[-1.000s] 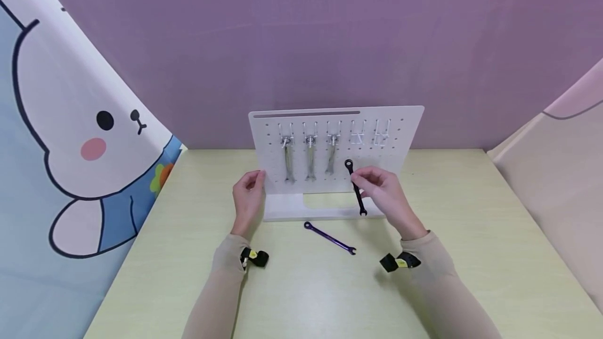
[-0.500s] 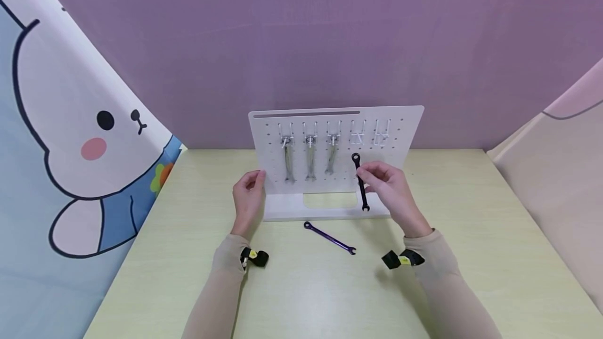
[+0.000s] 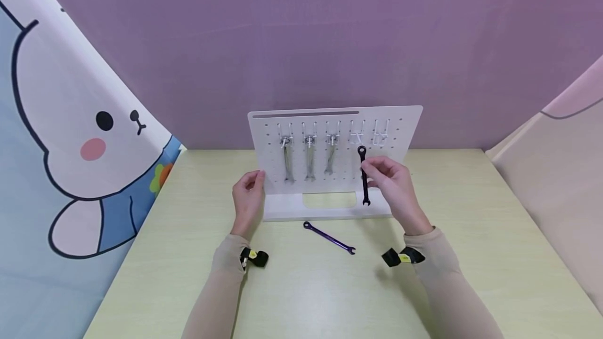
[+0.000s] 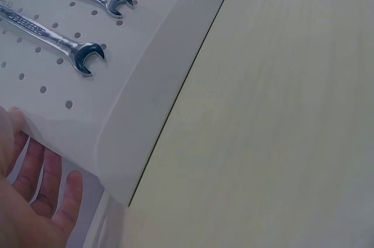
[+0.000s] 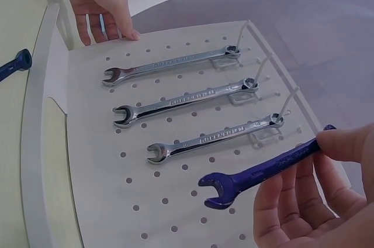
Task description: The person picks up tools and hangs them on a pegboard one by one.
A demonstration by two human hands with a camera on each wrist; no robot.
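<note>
My right hand (image 3: pixel 394 184) pinches a dark blue-purple combination wrench (image 3: pixel 365 179) between thumb and fingers, in front of the pegboard's right half. Its ring end points up, just below the hooks, and its open jaw points down. In the right wrist view this wrench (image 5: pixel 263 171) lies across the board's holes. My left hand (image 3: pixel 248 200) holds the left edge of the white pegboard (image 3: pixel 400 158), thumb on the front face. A second dark purple wrench (image 3: pixel 330 238) lies on the table before the board's base. Three silver wrenches (image 5: pixel 187 103) hang side by side on hooks.
Two white wire hooks (image 3: pixel 357 132) without wrenches stick out on the board's right side. The board stands on a white base (image 3: pixel 284 207) with a cutout, on a pale wooden table (image 3: pixel 471 234). A purple cloth backdrop (image 3: pixel 330 35) rises behind.
My right hand has carried the wrench up and slightly right, closer below the hooks, and the wrench is more upright. My left hand and the wrench on the table have stayed put.
</note>
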